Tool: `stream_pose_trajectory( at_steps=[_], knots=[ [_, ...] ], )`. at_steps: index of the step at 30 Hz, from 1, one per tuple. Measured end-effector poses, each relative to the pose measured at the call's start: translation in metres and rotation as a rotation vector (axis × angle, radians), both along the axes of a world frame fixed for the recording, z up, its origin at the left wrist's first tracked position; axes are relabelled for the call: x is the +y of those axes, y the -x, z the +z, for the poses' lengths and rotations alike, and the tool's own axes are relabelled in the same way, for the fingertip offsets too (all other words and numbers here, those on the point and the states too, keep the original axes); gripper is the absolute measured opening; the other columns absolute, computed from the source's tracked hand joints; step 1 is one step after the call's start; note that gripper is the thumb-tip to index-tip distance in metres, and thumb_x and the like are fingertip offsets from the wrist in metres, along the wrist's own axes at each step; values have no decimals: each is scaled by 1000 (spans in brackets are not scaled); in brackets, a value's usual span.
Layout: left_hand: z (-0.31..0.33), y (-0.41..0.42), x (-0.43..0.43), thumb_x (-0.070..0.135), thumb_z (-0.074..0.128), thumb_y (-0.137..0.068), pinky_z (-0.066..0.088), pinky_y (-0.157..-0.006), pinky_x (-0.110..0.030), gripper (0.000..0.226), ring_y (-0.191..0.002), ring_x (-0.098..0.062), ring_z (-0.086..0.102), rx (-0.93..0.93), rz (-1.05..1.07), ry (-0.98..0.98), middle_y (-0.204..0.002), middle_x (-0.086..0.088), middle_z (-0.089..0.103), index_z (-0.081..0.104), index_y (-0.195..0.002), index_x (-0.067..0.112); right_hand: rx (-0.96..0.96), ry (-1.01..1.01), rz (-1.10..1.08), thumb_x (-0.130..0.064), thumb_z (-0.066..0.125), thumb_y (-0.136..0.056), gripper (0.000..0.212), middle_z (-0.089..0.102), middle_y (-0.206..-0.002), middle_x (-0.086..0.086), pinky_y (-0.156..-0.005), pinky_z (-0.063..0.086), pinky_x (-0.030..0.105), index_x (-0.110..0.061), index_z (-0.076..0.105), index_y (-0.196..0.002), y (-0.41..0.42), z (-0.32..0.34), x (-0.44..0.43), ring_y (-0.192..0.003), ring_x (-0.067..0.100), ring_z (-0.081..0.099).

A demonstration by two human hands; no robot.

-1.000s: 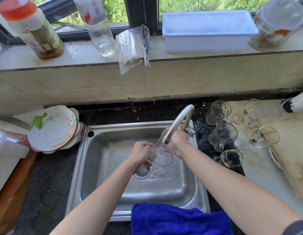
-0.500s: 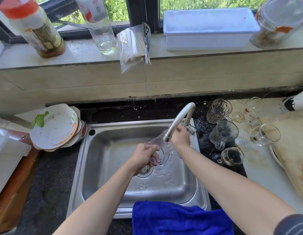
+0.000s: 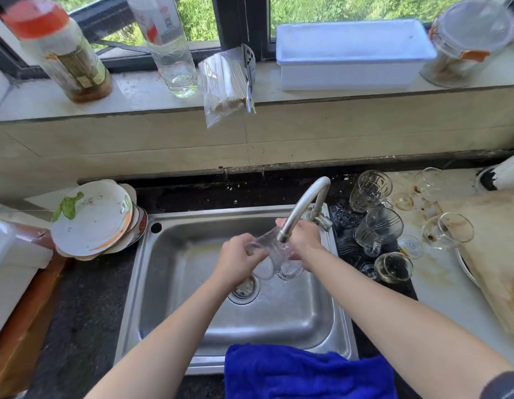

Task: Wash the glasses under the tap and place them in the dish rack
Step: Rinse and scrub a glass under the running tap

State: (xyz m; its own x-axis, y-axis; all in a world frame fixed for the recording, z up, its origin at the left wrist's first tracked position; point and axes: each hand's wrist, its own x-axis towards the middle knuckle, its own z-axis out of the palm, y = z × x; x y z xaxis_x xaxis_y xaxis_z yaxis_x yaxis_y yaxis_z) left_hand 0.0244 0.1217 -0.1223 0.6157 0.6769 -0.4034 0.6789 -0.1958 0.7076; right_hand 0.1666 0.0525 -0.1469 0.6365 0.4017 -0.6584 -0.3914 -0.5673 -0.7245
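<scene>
A clear glass (image 3: 274, 259) is blurred with motion under the spout of the steel tap (image 3: 303, 204), over the sink (image 3: 169, 286). My left hand (image 3: 238, 262) grips it from the left and my right hand (image 3: 303, 244) holds it from the right; the mouth seems to point down toward me. On the dark mat (image 3: 346, 246) right of the sink lie several patterned glasses (image 3: 378, 230), and stained stemmed glasses (image 3: 447, 230) lie on the pale counter beyond.
A blue cloth (image 3: 304, 370) hangs over the sink's front rim. Dirty plates (image 3: 90, 217) are stacked at the left. A wooden board (image 3: 500, 249) sits at the right. Bottles (image 3: 60, 50), a bag of sticks (image 3: 225, 82) and a white tub (image 3: 352, 53) stand on the windowsill.
Both hands have turned the glass under the spout; my right hand came back down from near the tap onto the glass, and my left hand shifted its hold.
</scene>
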Motion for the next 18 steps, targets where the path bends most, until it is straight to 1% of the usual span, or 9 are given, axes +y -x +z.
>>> stream_pose_trajectory(
  at_steps=[1,2,4,5,7,10,13,16,18],
  knots=[
    [4,-3,2,29,65,-88,46,-55,-31,23,-57,-24,61,27,-61,-106,-60,-4,64,63,-73,12,-75,32,82,-49,67,-79,31,71,-90,3,-70,58,42,-20,68,-91,3,5,-2,-87,28,68],
    [6,-4,4,29,61,-91,47,-56,-33,30,-59,-28,63,35,-88,-115,-57,-5,62,62,-71,8,-186,64,176,-57,63,-80,39,69,-96,1,-74,57,41,-22,65,-97,8,10,-5,-88,25,66],
    [4,-2,3,25,55,-96,49,-47,-38,37,-48,-33,61,-2,-50,14,-49,-1,58,58,-66,4,-466,145,337,-59,54,-85,45,59,-117,1,-86,49,39,-22,57,-111,24,23,-11,-101,24,58],
    [2,0,2,24,53,-96,48,-43,-40,39,-42,-32,58,-14,-7,67,-45,0,57,57,-64,3,-529,137,385,-55,52,-87,46,52,-127,0,-92,43,39,-23,53,-119,30,29,-14,-111,24,52],
    [-4,3,-1,24,52,-97,47,-41,-35,44,-36,-27,56,-19,28,55,-40,0,55,55,-59,3,-503,124,461,-50,48,-92,41,47,-131,-2,-98,40,39,-25,49,-125,27,25,-16,-118,23,49],
    [-11,4,-9,21,52,-96,42,-44,-22,46,-36,-18,56,-6,53,-47,-36,3,53,50,-50,19,-499,253,457,-39,36,-100,27,59,-113,2,-86,50,43,-20,54,-107,10,13,-13,-98,23,59],
    [-18,8,-8,22,52,-97,46,-60,-33,45,-56,-31,61,3,97,-153,-48,-9,60,55,-55,5,-545,236,523,-38,31,-103,31,58,-112,3,-70,46,32,-17,53,-110,31,18,-20,-87,20,56],
    [-19,9,-9,24,47,-99,39,-68,-41,44,-68,-37,58,8,95,-280,-63,-18,65,54,-61,3,-416,117,545,-40,31,-102,39,49,-133,1,-72,46,31,-18,44,-132,43,16,-31,-88,18,57],
    [-16,8,-14,24,46,-100,31,-64,-39,41,-66,-37,53,-20,61,-347,-65,-18,63,46,-61,10,-317,169,441,-36,39,-100,43,56,-130,4,-73,53,38,-17,40,-138,27,6,-24,-88,21,62]
  ],
)
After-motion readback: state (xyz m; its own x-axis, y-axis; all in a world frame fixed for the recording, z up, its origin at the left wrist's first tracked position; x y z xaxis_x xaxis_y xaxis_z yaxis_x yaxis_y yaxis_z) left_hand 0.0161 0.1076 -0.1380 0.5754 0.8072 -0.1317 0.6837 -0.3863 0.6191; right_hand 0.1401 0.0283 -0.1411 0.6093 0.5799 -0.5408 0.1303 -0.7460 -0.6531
